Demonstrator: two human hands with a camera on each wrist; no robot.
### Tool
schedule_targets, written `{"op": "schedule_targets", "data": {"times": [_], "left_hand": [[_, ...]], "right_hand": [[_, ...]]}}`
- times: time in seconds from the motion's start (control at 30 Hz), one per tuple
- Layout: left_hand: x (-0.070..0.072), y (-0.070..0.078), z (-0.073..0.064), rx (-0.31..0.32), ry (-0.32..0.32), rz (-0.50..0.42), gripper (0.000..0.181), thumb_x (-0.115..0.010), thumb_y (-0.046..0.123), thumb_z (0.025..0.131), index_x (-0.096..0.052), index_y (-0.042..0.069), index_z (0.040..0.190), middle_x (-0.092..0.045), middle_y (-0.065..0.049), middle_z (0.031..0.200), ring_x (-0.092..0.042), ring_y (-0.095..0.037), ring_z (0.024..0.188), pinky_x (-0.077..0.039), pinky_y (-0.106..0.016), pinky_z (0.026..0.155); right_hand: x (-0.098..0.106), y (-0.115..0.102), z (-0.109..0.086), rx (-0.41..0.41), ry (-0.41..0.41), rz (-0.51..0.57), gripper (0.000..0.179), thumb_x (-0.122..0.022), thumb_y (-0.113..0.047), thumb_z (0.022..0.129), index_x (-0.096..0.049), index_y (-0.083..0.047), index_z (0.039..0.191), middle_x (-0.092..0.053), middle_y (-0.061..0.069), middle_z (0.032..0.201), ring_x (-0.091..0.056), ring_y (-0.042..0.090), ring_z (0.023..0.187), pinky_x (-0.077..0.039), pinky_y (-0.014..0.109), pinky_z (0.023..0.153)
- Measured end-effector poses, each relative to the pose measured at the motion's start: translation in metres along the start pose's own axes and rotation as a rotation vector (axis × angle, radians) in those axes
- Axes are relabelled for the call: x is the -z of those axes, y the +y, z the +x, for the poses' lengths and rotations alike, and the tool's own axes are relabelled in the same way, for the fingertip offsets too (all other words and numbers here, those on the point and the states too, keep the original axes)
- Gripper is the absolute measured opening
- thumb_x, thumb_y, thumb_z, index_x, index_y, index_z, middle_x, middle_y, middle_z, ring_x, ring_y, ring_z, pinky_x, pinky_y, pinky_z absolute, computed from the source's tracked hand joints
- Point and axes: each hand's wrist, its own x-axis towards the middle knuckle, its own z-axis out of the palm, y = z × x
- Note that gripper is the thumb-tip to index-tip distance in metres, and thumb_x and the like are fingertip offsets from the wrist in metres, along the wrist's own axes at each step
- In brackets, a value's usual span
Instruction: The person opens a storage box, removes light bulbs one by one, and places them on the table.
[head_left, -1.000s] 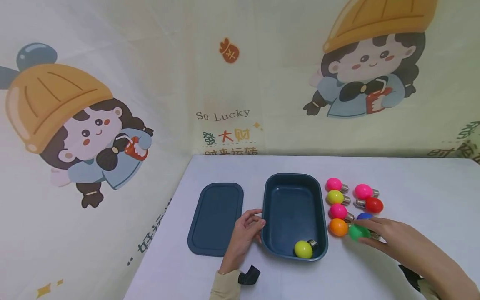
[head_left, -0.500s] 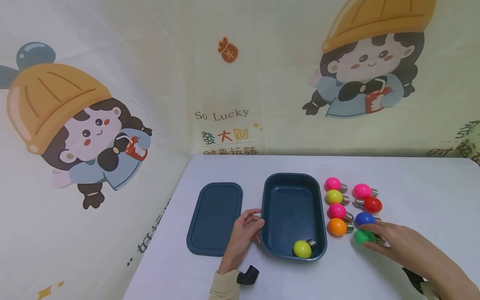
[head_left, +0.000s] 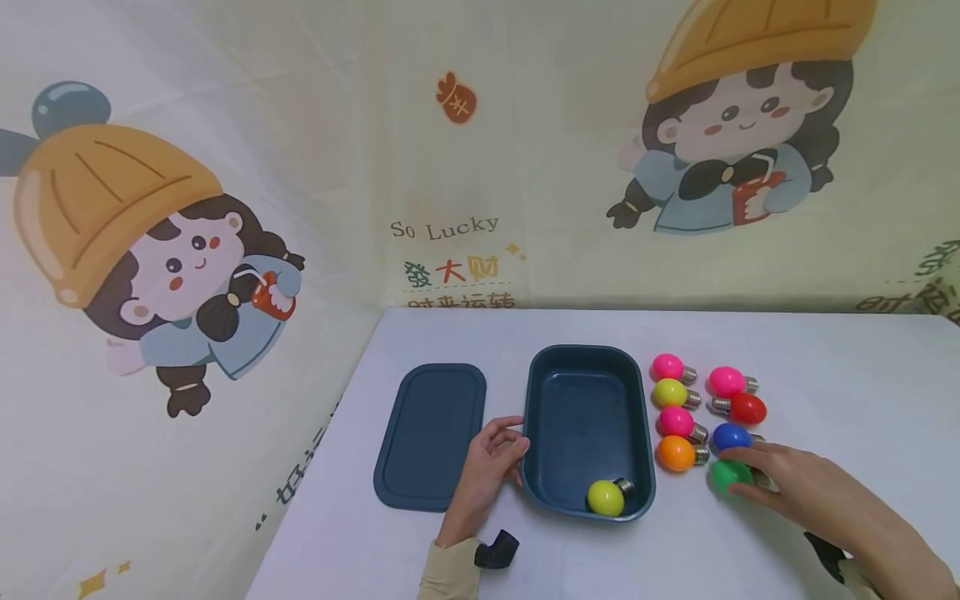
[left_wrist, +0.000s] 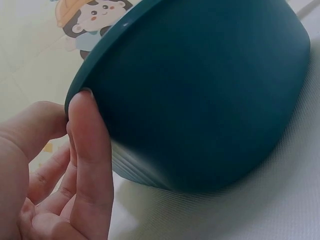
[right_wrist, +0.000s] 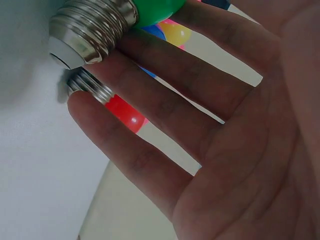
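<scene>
My right hand (head_left: 795, 479) pinches a green light bulb (head_left: 729, 476) between thumb and fingers. In the right wrist view its silver screw base (right_wrist: 90, 30) points away from the palm. A blue light bulb (head_left: 731, 436) lies just beyond it, partly under my fingers, and an orange light bulb (head_left: 676, 453) is to the left. My left hand (head_left: 491, 467) holds the left rim of a dark blue container (head_left: 588, 433), thumb and a finger at its edge in the left wrist view. One yellow light bulb (head_left: 605, 498) sits in the container's near right corner.
A dark blue lid (head_left: 431, 437) lies flat left of the container. Right of it rest pink (head_left: 667, 367) and yellow light bulbs (head_left: 669, 392), with a red light bulb (head_left: 748, 408) farther right. A printed cloth (head_left: 562, 167) hangs behind the white table (head_left: 600, 562).
The green light bulb has moved slightly right with my right hand, away from the orange one, uncovering more of the blue one. My left hand stays at the container's rim.
</scene>
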Motion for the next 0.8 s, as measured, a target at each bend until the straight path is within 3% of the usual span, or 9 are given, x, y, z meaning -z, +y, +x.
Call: {"op": "schedule_targets", "data": {"times": [0.4,0.8], "left_hand": [[0.0006,-0.0009,0.0002,-0.002,-0.003,0.007,0.044,-0.071,0.018,0.093,-0.056,0.003,0.132,-0.062,-0.005,0.098,-0.057,-0.009,0.069,-0.053,-0.023,0.056],[0.0010,0.0017,-0.0002,-0.001,-0.017,0.002,0.044,-0.070,0.018,0.093,-0.055,0.003,0.132,-0.062,-0.005,0.099,-0.057,-0.008,0.068,-0.053,-0.022,0.057]], "right_hand": [[-0.0004,0.0024,0.0011,-0.021,0.005,-0.033,0.052,-0.082,-0.040,0.075,-0.070,-0.011,0.116,-0.069,0.018,0.108,-0.065,0.041,0.095,-0.057,0.056,0.074],[0.0079,-0.0047,-0.0024,-0.009,-0.005,-0.059,0.047,-0.085,-0.030,0.073,-0.070,-0.011,0.114,-0.069,0.019,0.107,-0.065,0.043,0.095,-0.058,0.054,0.071]]}}
